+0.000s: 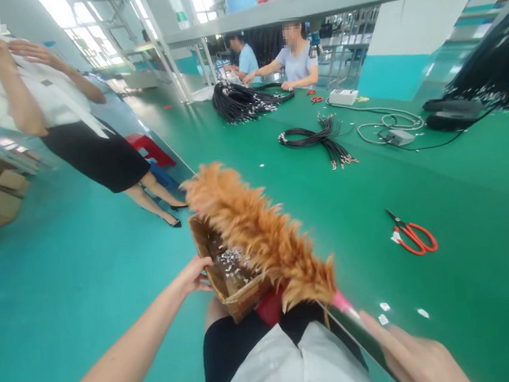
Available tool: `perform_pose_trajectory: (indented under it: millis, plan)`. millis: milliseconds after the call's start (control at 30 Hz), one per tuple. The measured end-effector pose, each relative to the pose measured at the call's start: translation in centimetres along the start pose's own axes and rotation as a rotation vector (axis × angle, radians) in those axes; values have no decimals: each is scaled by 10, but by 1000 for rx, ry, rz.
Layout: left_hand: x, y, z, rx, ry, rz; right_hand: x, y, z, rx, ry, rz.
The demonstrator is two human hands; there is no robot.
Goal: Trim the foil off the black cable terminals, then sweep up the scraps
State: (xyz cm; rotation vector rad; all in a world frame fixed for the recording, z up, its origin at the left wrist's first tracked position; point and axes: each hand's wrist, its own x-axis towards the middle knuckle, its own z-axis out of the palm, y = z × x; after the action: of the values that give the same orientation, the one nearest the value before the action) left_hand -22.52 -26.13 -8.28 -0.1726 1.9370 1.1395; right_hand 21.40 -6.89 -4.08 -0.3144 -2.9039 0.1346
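My right hand (414,350) is closed around the handle of a feather duster (258,232) with fluffy orange-brown feathers. The duster slants across the table's edge, and its feathers cover part of a cardboard box (247,300). With my left hand (196,274) I grip the box's left wall, thumb over the rim. The box is tilted at my lap, just below the table edge, and small white and silvery scraps (234,262) lie inside it. A few white scraps (384,319) are on the green tabletop (471,290) near my right hand.
Red-handled scissors (414,238) lie on the table at right. Farther back are a bundle of black cables (317,140), a bigger cable pile (246,102), and a grey cord (391,118). A person (92,146) stands at left; two people (298,60) sit across the table.
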Motion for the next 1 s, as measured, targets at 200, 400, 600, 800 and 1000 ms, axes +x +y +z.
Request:
perform_pose_trajectory:
  millis: [200,400,600,800,1000]
  plan:
    - [6,8,-9,-37,31,12,75,92,-8,-120,45,279]
    - [11,16,-14,-37,51,34,140,117,10,-310,-142,252]
    - [11,19,-28,24,60,30,86,77,9,-333,-84,-132]
    - [17,19,-40,67,50,-7,20,45,-9,-241,-99,-195]
    - [25,15,-42,38,62,-22,5,35,-7,-25,-40,-10]
